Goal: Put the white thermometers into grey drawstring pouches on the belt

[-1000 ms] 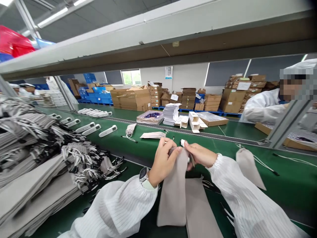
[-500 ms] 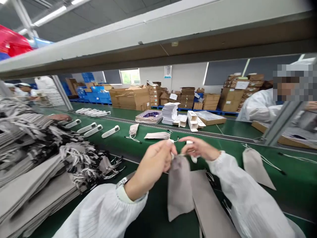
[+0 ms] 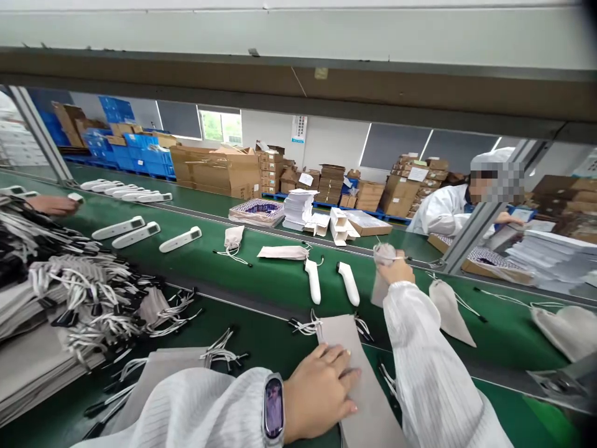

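Green belt spans scene. Pouch pile near left, cords bunched, guessing for easy grabbing. Flat pouch near centre, left hand palm-down on it, fingers spread, probably steadying. Second pouch farther right, right hand gripping upper part, likely for control. White devices left of it, separated, maybe for easy pickup. Wall sign far side: unreadable. No legible brands.

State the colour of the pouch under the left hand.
The pouch is grey-beige; the head view shows it best.
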The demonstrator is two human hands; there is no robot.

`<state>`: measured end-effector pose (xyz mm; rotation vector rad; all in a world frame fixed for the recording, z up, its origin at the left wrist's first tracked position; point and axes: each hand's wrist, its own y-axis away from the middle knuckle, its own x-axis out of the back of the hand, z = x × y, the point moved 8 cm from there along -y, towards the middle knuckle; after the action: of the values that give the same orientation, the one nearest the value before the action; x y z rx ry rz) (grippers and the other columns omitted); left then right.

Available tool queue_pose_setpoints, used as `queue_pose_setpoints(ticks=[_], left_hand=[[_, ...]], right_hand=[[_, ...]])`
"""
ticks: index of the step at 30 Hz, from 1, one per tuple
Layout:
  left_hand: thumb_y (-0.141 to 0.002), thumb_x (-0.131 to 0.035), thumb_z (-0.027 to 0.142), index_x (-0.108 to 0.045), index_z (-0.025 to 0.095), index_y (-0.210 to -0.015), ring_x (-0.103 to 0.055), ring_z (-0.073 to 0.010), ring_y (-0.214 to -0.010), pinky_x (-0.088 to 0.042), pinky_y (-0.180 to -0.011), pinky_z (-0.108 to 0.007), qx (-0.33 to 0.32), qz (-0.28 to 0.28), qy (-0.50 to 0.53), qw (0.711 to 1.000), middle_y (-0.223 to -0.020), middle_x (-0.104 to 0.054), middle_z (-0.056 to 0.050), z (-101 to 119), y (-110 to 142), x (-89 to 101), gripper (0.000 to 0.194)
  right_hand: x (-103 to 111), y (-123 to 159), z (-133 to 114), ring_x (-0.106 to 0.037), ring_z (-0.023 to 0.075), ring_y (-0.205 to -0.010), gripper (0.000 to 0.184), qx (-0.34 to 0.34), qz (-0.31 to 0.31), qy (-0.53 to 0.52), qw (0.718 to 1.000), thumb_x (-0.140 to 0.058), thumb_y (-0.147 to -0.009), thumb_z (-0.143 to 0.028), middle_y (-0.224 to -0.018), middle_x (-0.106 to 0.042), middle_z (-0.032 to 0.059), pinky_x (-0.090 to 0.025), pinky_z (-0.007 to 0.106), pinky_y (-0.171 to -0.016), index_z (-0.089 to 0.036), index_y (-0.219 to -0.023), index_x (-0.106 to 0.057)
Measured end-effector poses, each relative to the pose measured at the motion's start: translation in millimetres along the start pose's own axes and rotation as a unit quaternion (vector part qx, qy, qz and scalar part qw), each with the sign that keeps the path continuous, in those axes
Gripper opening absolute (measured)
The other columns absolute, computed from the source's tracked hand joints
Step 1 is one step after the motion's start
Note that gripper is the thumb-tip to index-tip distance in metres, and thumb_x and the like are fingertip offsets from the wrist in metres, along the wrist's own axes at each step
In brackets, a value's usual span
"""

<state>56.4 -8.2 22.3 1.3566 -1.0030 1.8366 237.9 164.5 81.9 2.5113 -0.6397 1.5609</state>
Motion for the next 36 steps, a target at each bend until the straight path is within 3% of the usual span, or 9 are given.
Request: queue_pose_setpoints(ticks=[3,6,11,18,21,24,26,31,36], left_hand=[[-0.081,-0.048,0.032,-0.055,0.013,-0.102,-0.05,-0.0266,-0.093,-0.041,-0.078,-0.039,0.021,-0.06,-0.054,0.996,-0.1,-0.057,-0.013,1.0,5.5,-8.5,0.03],[-0.077,-0.051,0.021,-0.06,0.014,-0.077,-0.053,-0.0215,-0.076,-0.043,-0.068,-0.034,0.036,-0.059,-0.09,0.994,-0.08,-0.059,-0.007,-1.6,3.2,3.7,0.011],[-0.08,-0.04,0.006,-0.054,0.009,-0.091,-0.045,-0.0272,-0.092,-0.04,-0.073,-0.039,0.196,0.035,-0.149,0.969,-0.096,-0.051,-0.014,-44.7,-2.3,25.0,0.017],[-0.074,-0.041,-0.002,-0.051,0.013,-0.08,-0.046,-0.0225,-0.077,-0.041,-0.062,-0.032,0.201,0.033,-0.177,0.963,-0.082,-0.05,-0.008,-48.0,-0.3,17.3,0.02],[-0.074,-0.041,-0.001,-0.05,0.014,-0.077,-0.045,-0.0238,-0.079,-0.038,-0.066,-0.035,0.186,0.025,-0.177,0.966,-0.078,-0.051,-0.007,-48.7,0.9,22.6,0.017],[-0.08,-0.042,0.011,-0.049,0.015,-0.074,-0.045,-0.0238,-0.083,-0.036,-0.067,-0.034,0.165,0.001,-0.087,0.982,-0.074,-0.053,-0.006,-56.2,1.7,34.6,0.01],[-0.084,-0.041,0.018,-0.047,0.017,-0.072,-0.047,-0.0205,-0.079,-0.035,-0.064,-0.029,0.162,-0.007,0.004,0.987,-0.071,-0.053,-0.002,-61.7,2.1,47.6,0.013],[-0.086,-0.035,0.03,-0.039,0.019,-0.067,-0.043,-0.0122,-0.056,-0.03,-0.049,-0.023,0.197,0.072,0.176,0.962,-0.063,-0.044,0.004,-72.6,1.8,81.4,0.023],[-0.087,-0.031,0.028,-0.043,0.019,-0.075,-0.045,-0.0151,-0.076,-0.037,-0.069,-0.027,0.224,0.282,0.156,0.92,-0.082,-0.042,-0.001,-87.7,13.2,112.2,0.019]], right_hand=[[-22.4,-2.1,25.7,-0.037,0.0422,-0.108,0.059,-0.092,0.035,0.036,0.994,-0.049,-0.07,-0.032,-0.116,-0.038,0.0269,-0.028,0.058,-0.076,-0.012,-0.122,-0.031],[-51.9,-4.8,15.5,-0.025,0.0395,-0.117,0.059,-0.055,0.04,0.033,0.997,-0.048,-0.073,-0.034,-0.128,-0.027,0.0209,-0.018,0.059,-0.084,-0.02,-0.126,-0.028],[-91.3,-13.3,4.3,-0.045,0.0326,-0.104,0.057,0.002,-0.056,-0.037,0.998,-0.063,-0.06,-0.023,-0.106,-0.052,0.0124,-0.028,0.048,-0.085,-0.023,-0.115,-0.045],[-63.7,-10.5,-7.2,-0.056,0.0206,-0.089,0.062,0.031,-0.097,-0.24,0.965,-0.054,-0.068,-0.019,-0.095,-0.059,0.0078,-0.042,0.037,-0.078,-0.019,-0.125,-0.03],[-44.3,10.3,-44.6,-0.06,0.0167,-0.077,0.068,0.1,-0.158,-0.403,0.896,-0.052,-0.071,-0.027,-0.087,-0.061,0.0011,-0.048,0.035,-0.067,-0.028,-0.129,-0.016],[-29.1,46.3,-92.2,-0.06,0.0175,-0.076,0.081,0.173,-0.262,-0.598,0.738,-0.06,-0.065,-0.025,-0.08,-0.059,-0.0031,-0.049,0.04,-0.068,-0.036,-0.128,-0.011],[-25.9,68.1,-113.4,-0.06,0.0174,-0.075,0.083,0.184,-0.313,-0.65,0.668,-0.063,-0.062,-0.022,-0.076,-0.057,-0.005,-0.049,0.042,-0.07,-0.039,-0.125,-0.013],[-32.8,91.8,-129.5,-0.059,0.0166,-0.074,0.064,0.158,-0.364,-0.667,0.631,-0.065,-0.063,-0.021,-0.079,-0.053,-0.0044,-0.049,0.042,-0.069,-0.036,-0.112,-0.027],[-49.9,108.5,-130.9,-0.055,0.0099,-0.064,0.033,0.14,-0.453,-0.59,0.654,-0.058,-0.069,-0.042,-0.079,-0.051,-0.0037,-0.048,0.027,-0.055,-0.027,-0.092,-0.04]])
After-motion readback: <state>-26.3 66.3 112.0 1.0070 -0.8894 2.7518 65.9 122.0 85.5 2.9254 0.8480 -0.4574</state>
